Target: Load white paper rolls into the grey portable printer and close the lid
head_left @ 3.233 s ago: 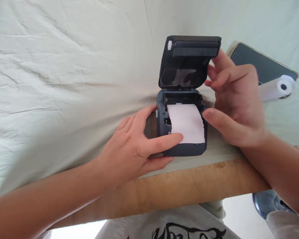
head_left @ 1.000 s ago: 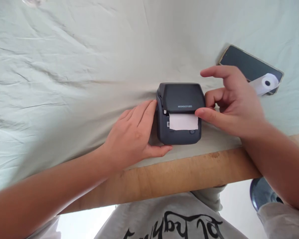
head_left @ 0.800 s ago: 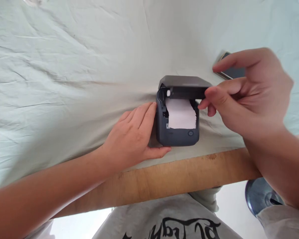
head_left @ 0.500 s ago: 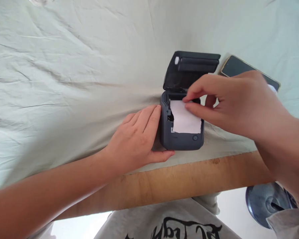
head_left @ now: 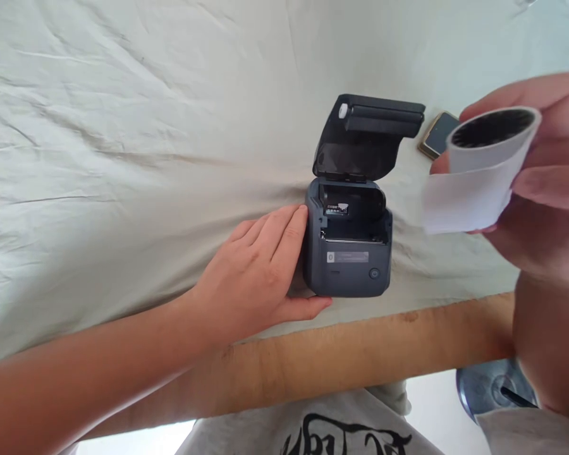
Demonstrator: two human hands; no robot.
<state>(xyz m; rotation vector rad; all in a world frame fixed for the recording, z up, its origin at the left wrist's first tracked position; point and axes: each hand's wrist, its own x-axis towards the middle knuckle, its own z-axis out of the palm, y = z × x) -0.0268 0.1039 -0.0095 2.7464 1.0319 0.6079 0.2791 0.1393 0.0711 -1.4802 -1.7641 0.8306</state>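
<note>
A dark grey portable thermal printer (head_left: 348,281) stands on the cloth with its lid (head_left: 355,151) raised and its paper bay (head_left: 355,224) bare inside. My left hand (head_left: 265,268) braces the printer, fingers along its left side and thumb at its front edge. To the right, raised above the cloth, my right hand (head_left: 550,170) is closed around a small white paper roll (head_left: 474,196). The roll's round end with a dark middle faces me, and a loose strip of paper hangs toward the left.
A smartphone (head_left: 439,136) lies behind my right hand, which partly hides it. Pale wrinkled cloth (head_left: 146,126) covers the table, whose wooden front edge (head_left: 313,354) shows. Below the table at the right is a dark round base (head_left: 495,388).
My right hand has lifted the paper roll out of the printer's bay and moved it right and up toward the camera. My left hand stays at the printer.
</note>
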